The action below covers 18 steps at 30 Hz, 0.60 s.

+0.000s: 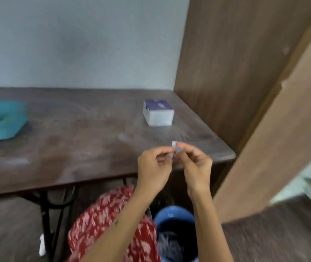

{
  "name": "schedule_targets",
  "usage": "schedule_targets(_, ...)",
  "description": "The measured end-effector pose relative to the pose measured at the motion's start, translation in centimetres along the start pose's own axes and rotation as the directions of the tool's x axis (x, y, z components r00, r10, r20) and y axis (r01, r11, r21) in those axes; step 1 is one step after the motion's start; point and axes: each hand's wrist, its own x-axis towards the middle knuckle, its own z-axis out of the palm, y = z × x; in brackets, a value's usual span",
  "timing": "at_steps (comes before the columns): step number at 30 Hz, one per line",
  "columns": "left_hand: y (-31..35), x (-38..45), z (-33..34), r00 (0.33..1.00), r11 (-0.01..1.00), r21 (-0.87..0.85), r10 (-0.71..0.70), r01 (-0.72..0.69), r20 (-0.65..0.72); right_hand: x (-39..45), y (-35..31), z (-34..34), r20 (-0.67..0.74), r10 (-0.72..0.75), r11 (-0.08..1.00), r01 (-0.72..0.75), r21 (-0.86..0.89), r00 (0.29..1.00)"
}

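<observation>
Small white paper scrap [174, 148] is pinched between the fingertips of my left hand [153, 167] and right hand [196, 164], over the near right corner of the worn brown wooden table [75, 148]. Fingers and blur hide most of it; the visible end points up, long axis unclear.

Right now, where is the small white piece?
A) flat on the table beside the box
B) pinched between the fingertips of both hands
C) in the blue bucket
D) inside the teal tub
B: the left hand and the right hand pinch the small white piece between their fingertips, well apart from the box.
</observation>
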Motion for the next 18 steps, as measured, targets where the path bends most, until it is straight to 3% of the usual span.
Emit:
schedule_targets(5, -4.6, -4.1, 5.7, 0.964, 0.991, 0.009, -0.134, 0.135, 0.228, -3.2, 4.3, -7.6, -0.185, 0.102, 0.989, -0.119, -0.086, 0.977)
schedule_targets(10, -10.5, -5.2, 10.5, 0.863, 0.935, 0.131, -0.355, 0.33, 0.359, -4.8, 10.4, -12.2, -0.277, 0.273, 0.944, -0.313, -0.11, 0.921)
schedule_targets(15, -15.2, -5.6, 14.0, 0.674, 0.769, 0.304, -0.639, 0.562, 0.371, -5.6, 16.5, -14.6, -0.43, 0.373, 0.813, -0.513, -0.276, 0.822)
schedule_targets(18, -18.1, -5.7, 15.6, 0.527, 0.609, 0.24, -0.784, 0.756, 0.327, -5.9, 19.3, -15.2, -0.481, 0.436, 0.75, -0.603, -0.273, 0.76)
